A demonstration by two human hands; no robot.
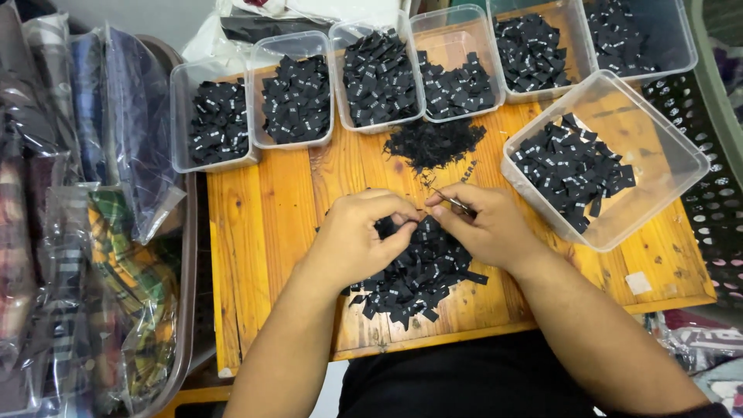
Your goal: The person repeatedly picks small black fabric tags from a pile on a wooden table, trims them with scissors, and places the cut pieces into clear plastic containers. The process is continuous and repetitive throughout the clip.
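My left hand [357, 236] and my right hand [484, 224] meet over a heap of small black fabric labels [422, 275] on a wooden board [263, 232]. The left fingers pinch one black label [402, 224] at the top of the heap. A thin metal tool [457, 203], like small snips or tweezers, sits in my right hand with its tip pointing at that label. Just beyond the hands lies a loose pile of black thread scraps [435, 143].
Several clear plastic tubs [220, 124] with black labels line the board's far edge. A larger tub [611, 162] stands tilted at the right. Bagged checked fabrics [116, 263] are stacked at the left. A dark perforated crate [712, 193] is at the right.
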